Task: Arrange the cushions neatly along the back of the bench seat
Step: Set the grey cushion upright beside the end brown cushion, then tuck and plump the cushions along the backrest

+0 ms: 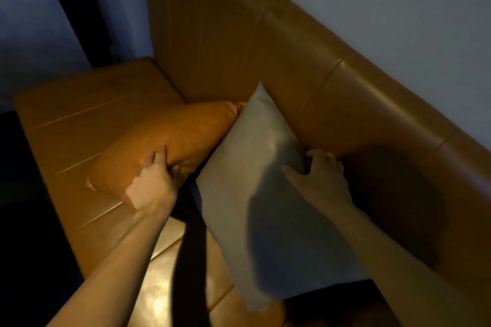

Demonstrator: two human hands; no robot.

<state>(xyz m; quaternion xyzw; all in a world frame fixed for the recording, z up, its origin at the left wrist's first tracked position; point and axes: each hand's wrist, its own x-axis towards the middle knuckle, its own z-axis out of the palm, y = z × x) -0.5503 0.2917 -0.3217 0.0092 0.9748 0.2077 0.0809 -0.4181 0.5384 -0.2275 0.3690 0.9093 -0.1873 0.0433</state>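
Observation:
A tan leather bench has a seat (79,114) and a padded backrest (318,74) running along the wall. An orange-tan cushion (175,135) lies on the seat, one corner toward the backrest. My left hand (152,183) grips its near edge. A pale grey cushion (255,188) leans tilted beside it, its top corner against the backrest. My right hand (318,175) clasps the grey cushion's upper right edge, fingers curled behind it. The two cushions touch where the grey one overlaps the orange one's right end.
A pale wall (398,8) rises behind the backrest. The bench's left end (24,103) drops off to a dark floor. A dark gap (190,260) shows between my forearms, over the seat. My shadow falls on the backrest at right.

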